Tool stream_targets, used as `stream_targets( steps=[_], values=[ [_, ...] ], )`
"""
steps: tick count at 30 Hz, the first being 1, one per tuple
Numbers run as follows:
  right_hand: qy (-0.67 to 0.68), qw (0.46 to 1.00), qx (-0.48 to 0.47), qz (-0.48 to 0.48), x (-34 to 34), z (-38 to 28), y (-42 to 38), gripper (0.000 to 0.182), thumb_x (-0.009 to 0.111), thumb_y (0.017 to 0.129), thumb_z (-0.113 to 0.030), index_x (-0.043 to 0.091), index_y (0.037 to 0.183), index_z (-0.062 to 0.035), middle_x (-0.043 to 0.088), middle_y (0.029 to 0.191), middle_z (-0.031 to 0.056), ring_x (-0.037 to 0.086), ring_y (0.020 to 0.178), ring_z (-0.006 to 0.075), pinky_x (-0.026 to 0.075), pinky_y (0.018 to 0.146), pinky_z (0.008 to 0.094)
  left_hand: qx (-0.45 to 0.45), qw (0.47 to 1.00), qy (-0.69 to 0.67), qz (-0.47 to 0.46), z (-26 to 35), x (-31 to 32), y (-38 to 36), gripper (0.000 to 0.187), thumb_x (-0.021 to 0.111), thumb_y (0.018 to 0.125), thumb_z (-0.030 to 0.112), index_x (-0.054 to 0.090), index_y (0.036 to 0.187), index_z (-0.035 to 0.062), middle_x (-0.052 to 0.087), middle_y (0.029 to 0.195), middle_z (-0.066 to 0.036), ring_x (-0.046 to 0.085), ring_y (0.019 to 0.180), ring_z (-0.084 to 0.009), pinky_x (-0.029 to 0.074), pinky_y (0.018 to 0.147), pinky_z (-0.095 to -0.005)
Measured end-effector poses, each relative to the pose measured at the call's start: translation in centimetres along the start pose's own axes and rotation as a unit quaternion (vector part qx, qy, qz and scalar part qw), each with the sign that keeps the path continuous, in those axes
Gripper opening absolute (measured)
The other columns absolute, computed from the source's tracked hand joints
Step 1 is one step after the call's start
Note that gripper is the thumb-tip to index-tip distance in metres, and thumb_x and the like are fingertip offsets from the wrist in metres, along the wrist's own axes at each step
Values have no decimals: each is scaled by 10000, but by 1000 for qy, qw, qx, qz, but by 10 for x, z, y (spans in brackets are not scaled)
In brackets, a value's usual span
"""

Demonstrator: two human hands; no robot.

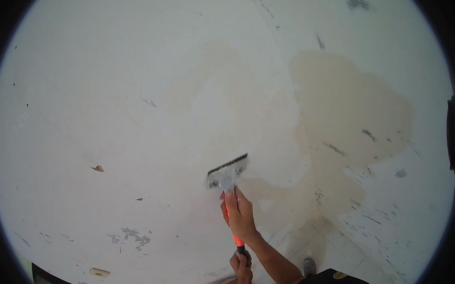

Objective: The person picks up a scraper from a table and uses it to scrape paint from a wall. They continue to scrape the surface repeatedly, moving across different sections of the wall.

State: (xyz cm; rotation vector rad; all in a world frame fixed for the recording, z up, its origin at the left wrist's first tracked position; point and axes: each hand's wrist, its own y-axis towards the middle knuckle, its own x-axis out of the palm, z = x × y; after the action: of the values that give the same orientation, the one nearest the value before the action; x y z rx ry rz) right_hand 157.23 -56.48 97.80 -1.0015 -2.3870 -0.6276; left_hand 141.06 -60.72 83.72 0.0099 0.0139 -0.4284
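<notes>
Gripping, in the head view: right hand (243, 214), fingers holding the orange handle (238, 241) just below the blade (230, 170); left hand (241, 267), fingers wrapping it farther down. Wide-bladed scraper (229, 181) is facing the wall (131, 120), even contact seemingly depending on both hands steadying the angle.

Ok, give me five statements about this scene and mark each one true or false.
1. The upper hand and the lower hand both grip the handle of the scraper. True.
2. The handle is plain green. False: it is orange with a black section.
3. A large tan patch shows on the right-hand wall. True.
4. The scraper points back toward the hands. False: its dark edge faces away from them.
5. A shoe shows near the picture's bottom. True.
</notes>
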Motion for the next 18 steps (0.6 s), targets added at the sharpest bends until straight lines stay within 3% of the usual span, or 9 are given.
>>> stream_targets(
  steps=[2, 4, 7, 10, 18],
  values=[
    [-4, 1000, 6, 1, -2, 7, -11, 366, 367, 1086, -358, 515, 940, -57, 392, 514, -54, 346, 407, 26, 288, 394, 217, -10, 1000, -10, 6, -20, -9, -12, 502, 474, 1019, 485, 534, 789, 43, 434, 570, 28, 338, 451, -53, 205, 413, -245],
    [-15, 1000, 26, 2, -4, 4, -17, 347, 425, 1074, -308, 534, 914, -21, 484, 585, 4, 451, 525, 64, 375, 489, 256, -5, 1000, -22, -7, -22, -10, -11, 506, 476, 1018, 484, 533, 779, 42, 434, 565, 27, 338, 449, -53, 203, 410, -247],
    [-26, 999, -24, 0, 2, 1, 2, 372, 366, 1088, -350, 517, 930, -50, 403, 521, -49, 357, 413, 28, 295, 398, 221, 1, 999, -37, -9, -16, -6, -2, 507, 488, 1014, 489, 538, 800, 32, 447, 581, 22, 338, 451, -48, 200, 404, -247],
    [-12, 1000, -23, -4, 4, -16, 11, 363, 362, 1088, -335, 517, 928, -49, 403, 521, -48, 364, 419, 28, 290, 397, 224, 5, 999, -29, -21, 9, 4, 12, 539, 526, 988, 542, 544, 866, 17, 455, 625, 25, 329, 456, -39, 206, 406, -240],
    [-11, 1000, -6, -1, -3, 1, 1, 368, 374, 1083, -353, 507, 931, -46, 422, 547, -40, 365, 421, 29, 294, 392, 220, -4, 999, -30, -30, -10, -3, -6, 541, 482, 1012, 536, 550, 850, 24, 423, 580, 36, 323, 450, -45, 214, 409, -243]
  ],
)
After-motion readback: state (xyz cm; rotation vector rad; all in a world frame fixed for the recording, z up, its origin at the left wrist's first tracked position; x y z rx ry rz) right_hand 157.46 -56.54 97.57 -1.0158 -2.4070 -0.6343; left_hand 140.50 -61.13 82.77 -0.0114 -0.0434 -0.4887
